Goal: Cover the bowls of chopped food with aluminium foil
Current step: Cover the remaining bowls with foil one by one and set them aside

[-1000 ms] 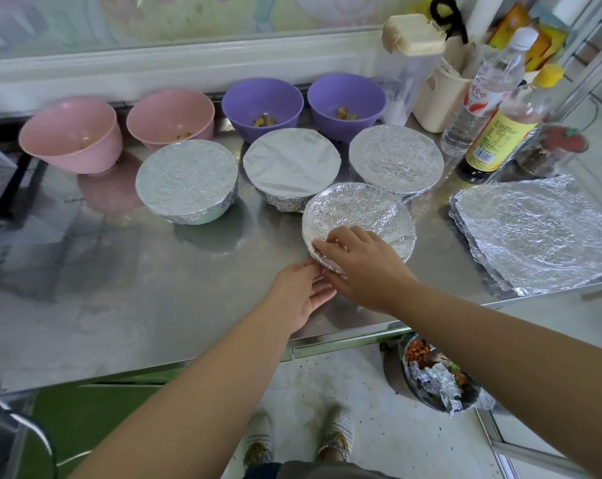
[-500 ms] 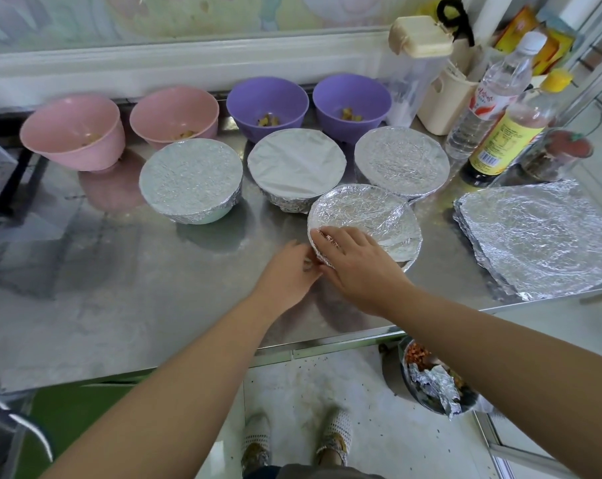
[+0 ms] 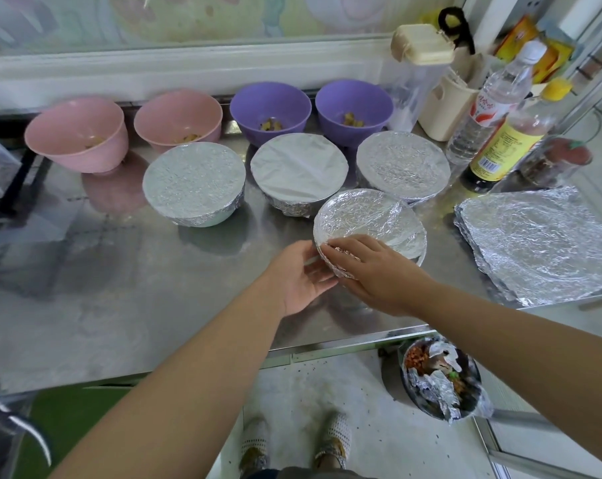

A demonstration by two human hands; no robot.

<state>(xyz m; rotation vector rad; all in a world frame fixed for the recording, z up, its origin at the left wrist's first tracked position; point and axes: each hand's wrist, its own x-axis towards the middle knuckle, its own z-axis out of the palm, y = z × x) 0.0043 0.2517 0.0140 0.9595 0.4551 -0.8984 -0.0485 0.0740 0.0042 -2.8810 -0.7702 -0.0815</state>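
Head view, the only one.

Right hand (image 3: 372, 271) is lying across the near rim of the front bowl (image 3: 370, 221), fingers nearly straight and flat, pressing the foil cover (image 3: 361, 212) down over the edge. Thumb is hidden. Left hand (image 3: 299, 274) is sitting just left of it, spread wide and holding nothing, fingertips touching the bowl wall under the rim. The bowl is standing on the steel worktop (image 3: 119, 288), directly under both hands.

Beyond the hands, three covered bowls (image 3: 194, 183) are sitting in a row, apparently done. Behind those, two pink bowls (image 3: 76, 133) and two purple bowls (image 3: 270, 105) are standing uncovered with chopped food inside. So I'm judging roughly half done, with this cover in the crimping step.

To the right of the right hand, a stack of foil sheets (image 3: 541, 243) is lying at the worktop edge. Far right, past that hand, a clear bottle (image 3: 482, 122) and a sauce bottle (image 3: 507, 146) are standing close together. Below the right forearm, a floor bin (image 3: 441, 382) is holding foil scraps.

Risks from here:
- Foil is looking wrinkled with a fold on the far right side. Hard pressing at the rim could be tearing it.
- Far side of the rim is looking looser than the near side. If only the near edge is getting crimped, the cover could be lifting off.
- Both hands are pushing on one side. The bowl could be sliding or tipping away toward the covered row.
- The foil stack is overhanging the worktop edge slightly. A forearm brush could be sending it to the floor.
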